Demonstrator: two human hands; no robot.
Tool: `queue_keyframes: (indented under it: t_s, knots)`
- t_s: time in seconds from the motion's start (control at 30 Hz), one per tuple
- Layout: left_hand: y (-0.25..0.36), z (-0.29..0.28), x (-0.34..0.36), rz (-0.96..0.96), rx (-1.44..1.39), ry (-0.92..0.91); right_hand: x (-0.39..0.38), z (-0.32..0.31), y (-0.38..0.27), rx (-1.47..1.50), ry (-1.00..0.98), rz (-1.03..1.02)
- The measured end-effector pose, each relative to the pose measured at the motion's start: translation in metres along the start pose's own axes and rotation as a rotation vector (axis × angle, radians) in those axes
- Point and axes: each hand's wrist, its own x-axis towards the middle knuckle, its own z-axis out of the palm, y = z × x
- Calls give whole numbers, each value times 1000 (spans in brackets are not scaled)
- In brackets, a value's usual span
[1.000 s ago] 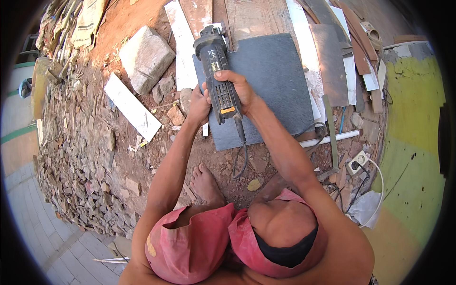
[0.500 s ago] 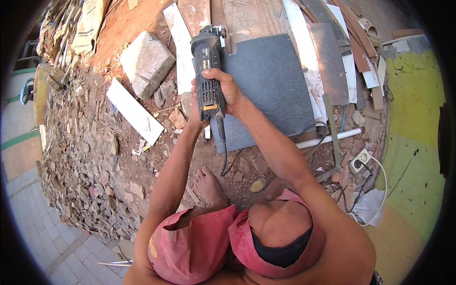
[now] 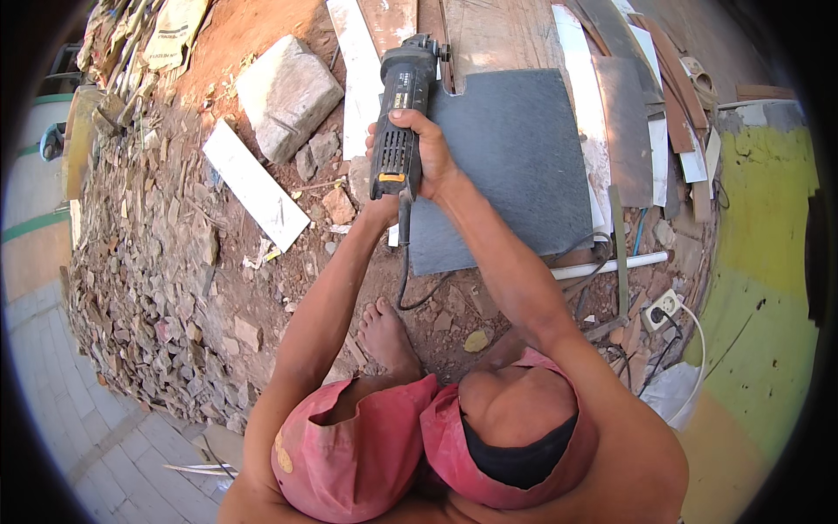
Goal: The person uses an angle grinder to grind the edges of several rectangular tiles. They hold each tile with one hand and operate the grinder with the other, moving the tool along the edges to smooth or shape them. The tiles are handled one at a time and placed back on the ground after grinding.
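Note:
A black angle grinder (image 3: 401, 98) with an orange switch is held out in front of me in both hands, its head pointing away. My right hand (image 3: 436, 166) is wrapped round its right side, thumb lying over the top of the body. From below and the left my left hand (image 3: 379, 210) grips it, most of its fingers hidden under the tool. A dark grey sheet (image 3: 515, 166) with a notch in its far edge lies right beside and partly beneath the grinder. The power cord (image 3: 405, 262) hangs from the tool's rear and curves toward the sheet's near edge.
A big stone block (image 3: 290, 98) and a white strip (image 3: 255, 185) lie at left, beside rubble (image 3: 166, 297). Boards and strips (image 3: 625, 131) are spread at far right. A white pipe (image 3: 609, 265) and a socket strip (image 3: 661, 311) lie nearer. My bare foot (image 3: 386, 336) stands on the ground.
The whole view has shifted a little, so the ground things sit farther right. The grinder's head now leans slightly to the right. Both hands keep their hold on it.

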Motion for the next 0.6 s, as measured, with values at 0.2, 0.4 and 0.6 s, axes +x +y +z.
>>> queue_keyframes:
  t_s: [0.2,0.4,0.6]
  knots:
    - [-5,-3,-3,-11,60,14,2,5,0,59,27,1]
    - [-6,-5,-3,-18,85,22,4,5,0,51,15,-15]
    - [-7,-2,0,-17,73,18,6,2,0,30,1,-7]
